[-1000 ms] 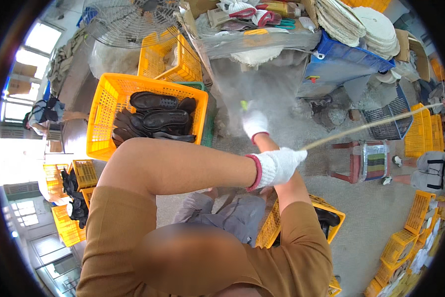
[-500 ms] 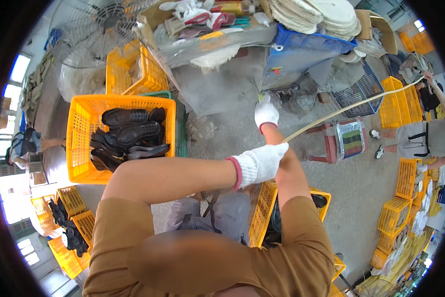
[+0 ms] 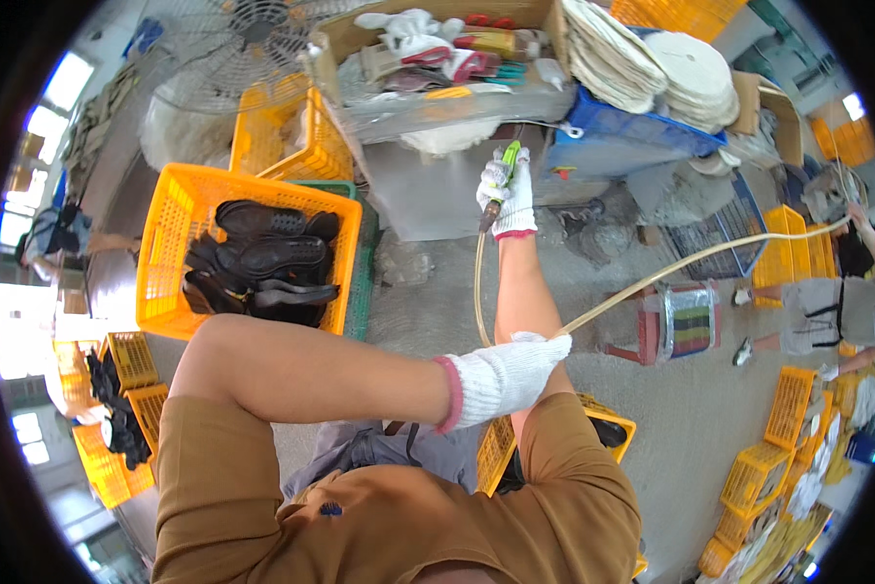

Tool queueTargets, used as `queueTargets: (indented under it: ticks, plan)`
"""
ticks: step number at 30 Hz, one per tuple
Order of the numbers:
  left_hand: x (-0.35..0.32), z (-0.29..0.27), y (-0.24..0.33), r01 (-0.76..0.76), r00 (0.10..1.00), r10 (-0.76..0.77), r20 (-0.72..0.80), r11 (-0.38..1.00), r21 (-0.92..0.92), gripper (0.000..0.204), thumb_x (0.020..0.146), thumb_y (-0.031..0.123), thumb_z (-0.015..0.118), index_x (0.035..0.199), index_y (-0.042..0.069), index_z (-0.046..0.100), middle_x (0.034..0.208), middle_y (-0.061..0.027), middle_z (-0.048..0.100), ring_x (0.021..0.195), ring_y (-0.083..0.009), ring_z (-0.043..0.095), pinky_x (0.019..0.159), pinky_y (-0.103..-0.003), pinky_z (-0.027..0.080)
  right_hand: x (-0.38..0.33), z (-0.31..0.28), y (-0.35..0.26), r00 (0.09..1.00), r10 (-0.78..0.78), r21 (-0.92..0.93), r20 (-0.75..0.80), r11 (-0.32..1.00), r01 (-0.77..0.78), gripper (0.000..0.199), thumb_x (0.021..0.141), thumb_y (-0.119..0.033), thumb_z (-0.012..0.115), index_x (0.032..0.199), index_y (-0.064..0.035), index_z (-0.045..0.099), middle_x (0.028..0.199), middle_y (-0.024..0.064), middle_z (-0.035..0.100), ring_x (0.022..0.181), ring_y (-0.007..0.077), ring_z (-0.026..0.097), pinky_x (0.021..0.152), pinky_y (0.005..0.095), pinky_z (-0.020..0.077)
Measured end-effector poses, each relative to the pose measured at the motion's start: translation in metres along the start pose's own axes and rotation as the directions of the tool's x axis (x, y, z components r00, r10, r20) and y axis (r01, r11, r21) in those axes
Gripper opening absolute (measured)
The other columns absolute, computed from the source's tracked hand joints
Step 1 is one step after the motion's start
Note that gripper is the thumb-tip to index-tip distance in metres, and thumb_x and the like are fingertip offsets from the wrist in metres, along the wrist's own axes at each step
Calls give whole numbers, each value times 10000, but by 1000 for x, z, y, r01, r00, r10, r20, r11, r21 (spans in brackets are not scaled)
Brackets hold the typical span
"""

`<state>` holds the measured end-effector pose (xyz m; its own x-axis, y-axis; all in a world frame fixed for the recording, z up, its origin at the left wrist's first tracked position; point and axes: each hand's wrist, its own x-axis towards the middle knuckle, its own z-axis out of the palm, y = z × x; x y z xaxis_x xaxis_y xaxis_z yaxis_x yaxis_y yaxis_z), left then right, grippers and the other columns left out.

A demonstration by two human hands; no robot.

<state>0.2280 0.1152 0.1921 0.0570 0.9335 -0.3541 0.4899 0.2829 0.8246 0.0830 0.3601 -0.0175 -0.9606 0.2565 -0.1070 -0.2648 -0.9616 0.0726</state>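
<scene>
Stretched out ahead, my right hand [image 3: 517,200] in a white knit glove grips a green air blow gun [image 3: 509,161], its nozzle pointing at the far cardboard box. From the gun's lower end a clear, yellowish air hose [image 3: 686,261] loops down toward my forearms, then runs off to the right. Across my right forearm lies my left arm, and the gloved left hand [image 3: 506,378] is closed around the hose. Black shoe soles [image 3: 272,256] lie heaped in an orange crate [image 3: 170,209] to the left.
Gloves and tools fill a plastic-wrapped cardboard box [image 3: 428,107] ahead. Round white pads [image 3: 686,73] are stacked on a blue bin [image 3: 613,131]. A red stool [image 3: 689,321] stands to the right, with another person [image 3: 817,316] beyond. An orange crate [image 3: 603,414] stands near my right elbow.
My right hand has moved up and slightly left, and the blow gun now shows. My left hand has come lower, still on the hose. The whole view has shifted.
</scene>
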Motion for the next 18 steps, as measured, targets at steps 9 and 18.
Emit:
queueTargets:
  ticks: [9, 18]
  plan:
    - [-4, -8, -12, -137, 983, 156, -96, 974, 178, 314, 1059, 51, 471, 1344, -20, 582, 1059, -272, 660, 920, -409, 643, 823, -448, 544, 22, 4, 96, 927, 370, -95, 63, 927, -364, 520, 1043, -619, 628, 1013, -100, 616, 700, -16, 506, 491, 91, 441, 367, 232, 338]
    - [9, -11, -24, 259, 952, -289, -98, 936, -240, 389, 1089, 206, 448, 1403, 12, 569, 1219, -280, 664, 1122, -439, 677, 946, -475, 542, 29, 19, 174, 937, -226, -963, -268, 83, -255, 404, 1049, -438, 660, 1076, -43, 582, 774, 162, 711, 572, 311, 707, 452, 433, 530]
